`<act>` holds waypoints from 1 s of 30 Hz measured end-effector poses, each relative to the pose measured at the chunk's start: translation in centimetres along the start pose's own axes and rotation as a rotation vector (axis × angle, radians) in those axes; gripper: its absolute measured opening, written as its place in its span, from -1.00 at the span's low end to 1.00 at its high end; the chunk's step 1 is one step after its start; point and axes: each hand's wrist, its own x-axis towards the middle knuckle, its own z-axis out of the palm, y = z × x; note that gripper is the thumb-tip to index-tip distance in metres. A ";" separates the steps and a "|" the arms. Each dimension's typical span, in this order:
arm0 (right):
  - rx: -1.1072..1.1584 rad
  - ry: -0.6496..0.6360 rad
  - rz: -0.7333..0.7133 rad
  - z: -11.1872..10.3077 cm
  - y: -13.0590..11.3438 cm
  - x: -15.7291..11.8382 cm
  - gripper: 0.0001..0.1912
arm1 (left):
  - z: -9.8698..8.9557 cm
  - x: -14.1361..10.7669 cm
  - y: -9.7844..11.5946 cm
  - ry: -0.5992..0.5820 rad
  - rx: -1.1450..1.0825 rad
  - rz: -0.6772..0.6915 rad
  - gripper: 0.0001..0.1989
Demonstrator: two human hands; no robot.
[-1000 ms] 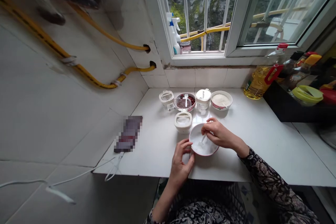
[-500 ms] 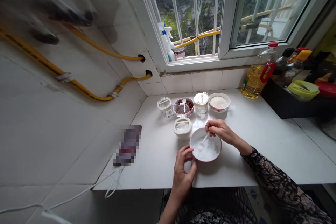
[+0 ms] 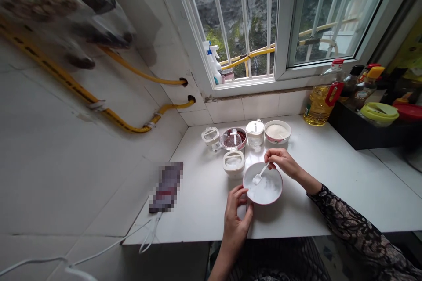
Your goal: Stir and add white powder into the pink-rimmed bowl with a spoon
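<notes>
A white bowl with a reddish rim holds white granules and stands near the counter's front edge. My left hand steadies it from the left, fingertips and thumb against its side. Between the closed fingers of my right hand is a small white spoon. The spoon's scoop carries some white granules and hangs above the bowl. Just behind the bowl on the left stands an open jar with white contents.
Behind are a clear jar, a bowl of dark red pieces with an open jar before it, a lidded jar and a bowl of pale grains. Oil bottle and black rack stand right; a blurred-out object lies left.
The spoon has come up from the granules in the bowl, and its loaded scoop now shows. My left hand stays at the bowl's side. The whole view has shifted slightly.
</notes>
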 end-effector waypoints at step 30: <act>-0.795 0.159 -0.845 4.1 0.7 0.1 -0.80 | 0.1 0.2 -1.0 -0.002 -0.029 0.055 -0.71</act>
